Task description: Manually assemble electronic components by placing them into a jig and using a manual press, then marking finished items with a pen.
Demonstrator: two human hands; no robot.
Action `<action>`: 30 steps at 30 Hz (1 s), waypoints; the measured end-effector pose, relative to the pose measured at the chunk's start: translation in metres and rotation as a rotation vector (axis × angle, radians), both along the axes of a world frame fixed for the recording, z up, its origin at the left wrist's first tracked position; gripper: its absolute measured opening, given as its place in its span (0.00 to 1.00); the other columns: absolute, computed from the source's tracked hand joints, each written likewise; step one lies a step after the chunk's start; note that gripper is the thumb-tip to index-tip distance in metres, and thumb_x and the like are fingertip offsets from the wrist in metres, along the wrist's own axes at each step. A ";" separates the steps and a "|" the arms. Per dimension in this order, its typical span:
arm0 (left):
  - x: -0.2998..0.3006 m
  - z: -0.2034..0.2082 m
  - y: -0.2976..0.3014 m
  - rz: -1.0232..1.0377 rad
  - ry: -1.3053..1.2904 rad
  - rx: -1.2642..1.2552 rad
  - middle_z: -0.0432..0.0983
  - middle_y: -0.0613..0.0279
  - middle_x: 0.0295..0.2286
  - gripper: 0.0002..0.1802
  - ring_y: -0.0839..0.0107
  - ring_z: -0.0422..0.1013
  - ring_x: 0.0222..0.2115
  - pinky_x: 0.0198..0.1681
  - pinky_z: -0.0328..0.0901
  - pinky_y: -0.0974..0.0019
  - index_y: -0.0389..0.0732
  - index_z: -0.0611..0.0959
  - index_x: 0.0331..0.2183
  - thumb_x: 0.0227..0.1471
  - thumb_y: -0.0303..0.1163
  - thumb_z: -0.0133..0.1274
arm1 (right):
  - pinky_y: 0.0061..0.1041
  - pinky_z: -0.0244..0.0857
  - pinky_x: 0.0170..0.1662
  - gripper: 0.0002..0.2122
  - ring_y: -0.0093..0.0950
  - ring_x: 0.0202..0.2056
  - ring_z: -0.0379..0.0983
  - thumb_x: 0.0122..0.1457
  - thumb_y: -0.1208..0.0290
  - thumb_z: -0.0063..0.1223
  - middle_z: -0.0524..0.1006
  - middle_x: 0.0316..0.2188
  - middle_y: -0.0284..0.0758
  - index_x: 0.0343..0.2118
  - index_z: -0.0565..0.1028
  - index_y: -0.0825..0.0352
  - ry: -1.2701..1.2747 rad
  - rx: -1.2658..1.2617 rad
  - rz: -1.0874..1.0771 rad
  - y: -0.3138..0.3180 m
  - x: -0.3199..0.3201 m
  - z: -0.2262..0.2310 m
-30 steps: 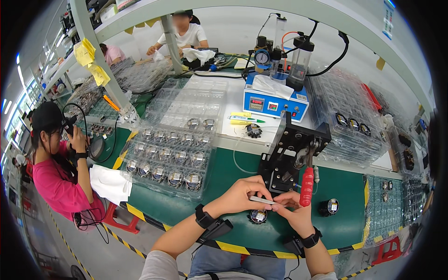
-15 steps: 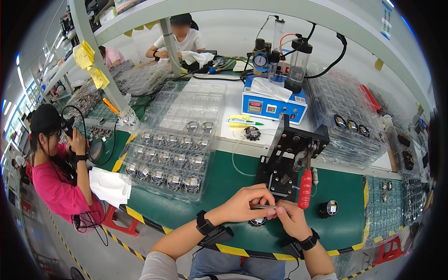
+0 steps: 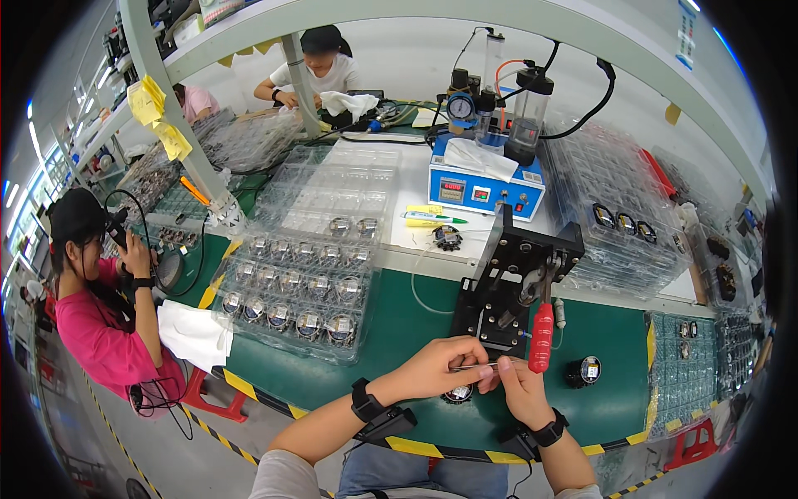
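Note:
Above the green bench mat, my hands meet just in front of a black lever press [image 3: 509, 287] with a red handle [image 3: 541, 337]. My left hand [image 3: 439, 366] is closed, fingertips pinched on a thin silver tool [image 3: 470, 366] that looks like tweezers. The thumb and fingers of my right hand [image 3: 524, 391] close at the tool's other end; whether they hold something small there is hidden. Under my left fingers a round black part [image 3: 457, 394] with a pale centre lies on the mat, partly covered. Another round black part [image 3: 585, 372] stands right of the press handle.
Left lies a clear plastic tray [image 3: 287, 291] with rows of round parts. Behind the press are a blue control box [image 3: 486, 187], a pen [image 3: 435, 218] and stacked clear trays [image 3: 619, 233]. A bubble-wrap sheet [image 3: 682, 374] lies right. Co-workers [image 3: 104, 287] sit at left and beyond.
Both hands stay together in front of the press, with small finger shifts. The silver tool has turned a little between them and shows thinner now. The round parts have not moved.

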State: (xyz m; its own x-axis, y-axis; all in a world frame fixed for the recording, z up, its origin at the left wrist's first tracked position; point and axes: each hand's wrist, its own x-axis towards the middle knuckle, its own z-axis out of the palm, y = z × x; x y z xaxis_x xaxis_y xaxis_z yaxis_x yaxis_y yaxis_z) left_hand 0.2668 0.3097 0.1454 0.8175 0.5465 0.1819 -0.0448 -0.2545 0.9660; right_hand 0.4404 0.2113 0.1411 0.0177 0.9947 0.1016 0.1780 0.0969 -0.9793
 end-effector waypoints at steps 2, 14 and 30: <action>0.000 -0.001 0.001 -0.014 -0.023 -0.036 0.61 0.74 0.18 0.07 0.86 0.52 0.17 0.20 0.48 0.77 0.40 0.76 0.32 0.51 0.29 0.57 | 0.21 0.70 0.31 0.14 0.23 0.26 0.76 0.66 0.69 0.39 0.78 0.24 0.36 0.30 0.74 0.75 0.026 -0.022 0.007 0.001 0.000 -0.003; -0.001 0.003 -0.003 0.003 -0.019 -0.029 0.67 0.74 0.16 0.10 0.88 0.52 0.14 0.18 0.47 0.77 0.41 0.76 0.35 0.50 0.30 0.58 | 0.22 0.67 0.33 0.18 0.24 0.27 0.73 0.67 0.66 0.33 0.76 0.25 0.35 0.29 0.73 0.73 -0.062 -0.031 0.042 0.000 -0.002 -0.005; -0.001 0.011 -0.003 -0.039 0.059 0.100 0.71 0.73 0.16 0.20 0.87 0.55 0.13 0.18 0.52 0.78 0.45 0.78 0.46 0.49 0.31 0.60 | 0.29 0.66 0.24 0.14 0.35 0.21 0.75 0.61 0.70 0.41 0.75 0.18 0.40 0.22 0.73 0.71 -0.297 0.147 -0.045 0.003 0.001 -0.013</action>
